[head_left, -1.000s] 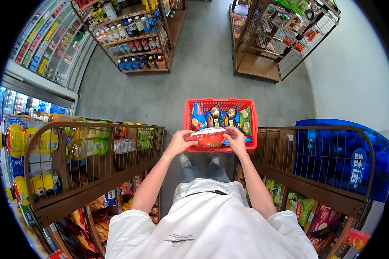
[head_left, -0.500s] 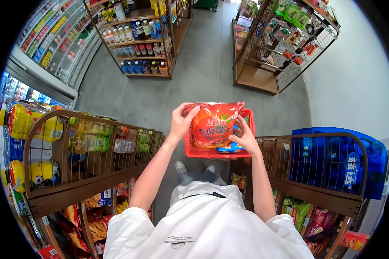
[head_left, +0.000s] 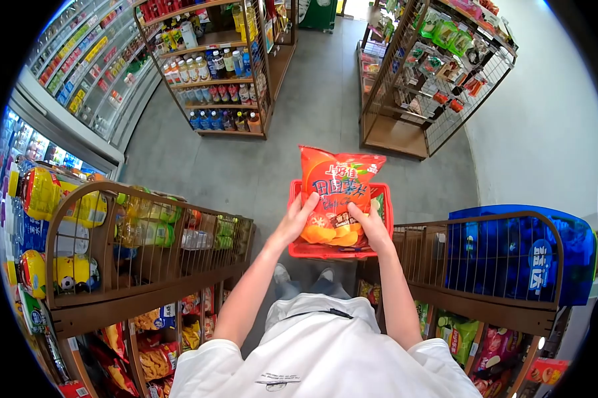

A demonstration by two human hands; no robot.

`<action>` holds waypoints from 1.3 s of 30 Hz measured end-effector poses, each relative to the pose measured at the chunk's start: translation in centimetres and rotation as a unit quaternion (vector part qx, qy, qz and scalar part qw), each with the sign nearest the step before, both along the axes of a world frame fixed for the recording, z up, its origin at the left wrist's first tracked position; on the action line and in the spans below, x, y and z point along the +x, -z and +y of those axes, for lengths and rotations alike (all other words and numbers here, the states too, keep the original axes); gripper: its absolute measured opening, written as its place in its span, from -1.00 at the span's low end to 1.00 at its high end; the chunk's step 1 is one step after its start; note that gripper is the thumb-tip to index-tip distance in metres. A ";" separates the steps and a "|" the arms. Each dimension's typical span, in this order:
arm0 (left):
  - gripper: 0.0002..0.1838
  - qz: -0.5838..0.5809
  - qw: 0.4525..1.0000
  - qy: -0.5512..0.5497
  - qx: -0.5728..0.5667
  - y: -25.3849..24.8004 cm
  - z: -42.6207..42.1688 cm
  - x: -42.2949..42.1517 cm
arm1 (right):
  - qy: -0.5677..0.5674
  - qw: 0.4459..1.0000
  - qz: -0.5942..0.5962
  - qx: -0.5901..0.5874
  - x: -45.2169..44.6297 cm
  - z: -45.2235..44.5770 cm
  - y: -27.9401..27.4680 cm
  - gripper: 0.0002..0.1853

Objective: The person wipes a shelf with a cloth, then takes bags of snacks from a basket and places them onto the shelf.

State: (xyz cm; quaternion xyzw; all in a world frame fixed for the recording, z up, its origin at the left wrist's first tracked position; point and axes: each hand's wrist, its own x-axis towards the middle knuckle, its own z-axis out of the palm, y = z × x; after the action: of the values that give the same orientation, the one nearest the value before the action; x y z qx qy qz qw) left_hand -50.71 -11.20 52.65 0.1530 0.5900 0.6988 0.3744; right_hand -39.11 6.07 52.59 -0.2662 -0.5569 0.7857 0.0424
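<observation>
A red bag of potato chips [head_left: 339,192] is held in front of me, its printed face turned up, with pictured chips along the lower part. My left hand [head_left: 296,222] grips its left side, thumb on the front. On the right side my right hand [head_left: 371,224] grips it in the same way; the fingers behind the bag are hidden. Beneath the bag is a red shopping basket [head_left: 292,249], mostly covered by it. A bit of green packaging shows inside the basket at the right.
Shelf racks flank me: bottled drinks stand in the left rack [head_left: 146,272], and a big blue pack [head_left: 518,252] sits on the right one. Ahead are a drinks shelf [head_left: 226,89], a wire snack rack [head_left: 405,123] and grey floor [head_left: 312,99] between them.
The chip bag has come more upright, showing its full front. Both hands have shifted down to its lower sides, and the blue packet in the basket is now covered.
</observation>
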 end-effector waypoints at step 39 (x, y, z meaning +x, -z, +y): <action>-0.50 0.104 0.992 -0.057 0.041 -4.9 6.9 3.8 | 0.095 0.982 0.151 0.063 5.4 3.6 -7.1 -0.31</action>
State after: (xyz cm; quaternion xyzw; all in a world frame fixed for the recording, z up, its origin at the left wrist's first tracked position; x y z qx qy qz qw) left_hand -46.95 -4.29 57.58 0.2064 0.6041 0.7231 0.2639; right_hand -33.70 9.67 59.73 -0.1933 -0.5645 0.7726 0.2170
